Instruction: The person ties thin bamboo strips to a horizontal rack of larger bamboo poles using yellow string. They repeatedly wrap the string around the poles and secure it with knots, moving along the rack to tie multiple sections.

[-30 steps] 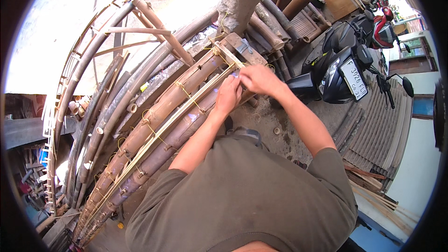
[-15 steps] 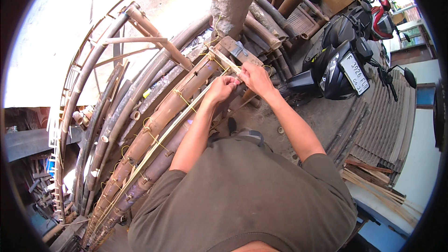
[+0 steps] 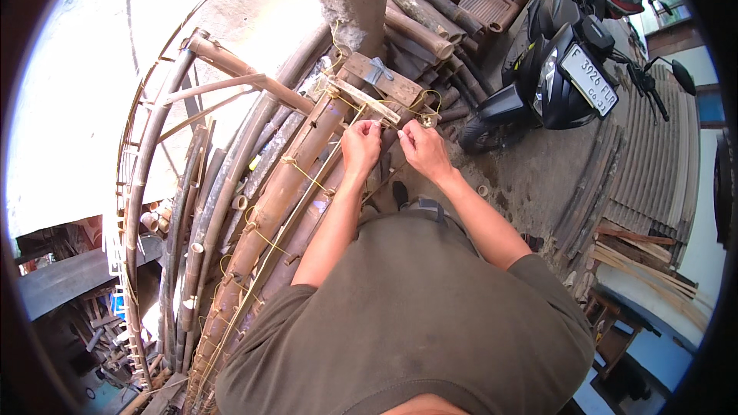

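Note:
My left hand point(image 3: 361, 146) is closed in a pinch beside the near end of a flat, pale wooden strip point(image 3: 367, 98). Just to its right, across a small gap, my right hand point(image 3: 425, 147) also has thumb and fingers pressed together. Whatever is between the fingertips of either hand is too small to make out. Yellow cord point(image 3: 307, 175) is tied in loops along a thick brown bamboo pole point(image 3: 265, 211), which runs from below the strip toward the lower left. A long thin bamboo slat point(image 3: 296, 219) lies alongside the pole.
A wooden block point(image 3: 384, 81) with grey-blue cord lies beyond my hands, beside a rough concrete pillar point(image 3: 350, 0). Bamboo poles point(image 3: 419, 31) are piled behind. To the right stand a black motorcycle point(image 3: 557, 81) and stacked corrugated sheets point(image 3: 642, 177). A curved bamboo frame point(image 3: 146, 154) rises at left.
My hands have drawn apart, the left one shifting left and the right one slightly right and down. The strip's near end now shows. The whole view has shifted a little.

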A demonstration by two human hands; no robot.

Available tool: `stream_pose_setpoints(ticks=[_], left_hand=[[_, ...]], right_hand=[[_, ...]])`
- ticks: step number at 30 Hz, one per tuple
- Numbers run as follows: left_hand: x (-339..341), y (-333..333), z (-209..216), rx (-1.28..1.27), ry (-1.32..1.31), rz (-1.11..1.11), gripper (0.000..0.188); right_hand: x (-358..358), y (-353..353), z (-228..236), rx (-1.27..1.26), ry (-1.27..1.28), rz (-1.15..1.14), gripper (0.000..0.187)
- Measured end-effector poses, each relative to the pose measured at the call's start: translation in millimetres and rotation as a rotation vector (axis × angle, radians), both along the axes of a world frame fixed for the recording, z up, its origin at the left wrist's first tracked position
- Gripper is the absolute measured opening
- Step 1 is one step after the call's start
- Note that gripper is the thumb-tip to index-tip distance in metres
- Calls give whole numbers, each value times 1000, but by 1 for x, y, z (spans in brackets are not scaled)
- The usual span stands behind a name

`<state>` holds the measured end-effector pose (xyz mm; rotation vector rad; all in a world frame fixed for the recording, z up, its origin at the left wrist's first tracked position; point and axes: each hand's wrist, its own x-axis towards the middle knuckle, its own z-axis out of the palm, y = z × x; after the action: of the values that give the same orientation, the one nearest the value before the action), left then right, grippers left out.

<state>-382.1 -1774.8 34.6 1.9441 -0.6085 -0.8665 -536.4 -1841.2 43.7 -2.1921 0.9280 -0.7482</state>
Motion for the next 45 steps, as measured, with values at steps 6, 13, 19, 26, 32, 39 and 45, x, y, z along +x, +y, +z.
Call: stream_pose_setpoints(ticks=[6, 13, 19, 26, 32, 39, 45], left_hand=[[-10, 4, -6, -134, -228, 8, 23], [-12, 18, 16, -257, -279, -27, 16], [-11, 34, -1, -306, -429, -144, 16], [-16, 36, 5, -285, -328, -38, 15], [-24, 38, -1, -410, -440, -11, 33], [-26, 41, 7, -152, -628, -225, 41], [-24, 38, 7, -180, -601, -175, 39]], right_hand=[[-4, 4, -20, 378, -25, -145, 20], [-24, 11, -8, -99, 146, 148, 12], [-3, 15, 29, -407, 433, 444, 9], [80, -41, 68, -461, 594, 810, 12], [124, -78, 42, -461, 793, 880, 13], [84, -87, 31, -457, 298, 706, 15], [24, -60, 34, -266, 127, 384, 12]])
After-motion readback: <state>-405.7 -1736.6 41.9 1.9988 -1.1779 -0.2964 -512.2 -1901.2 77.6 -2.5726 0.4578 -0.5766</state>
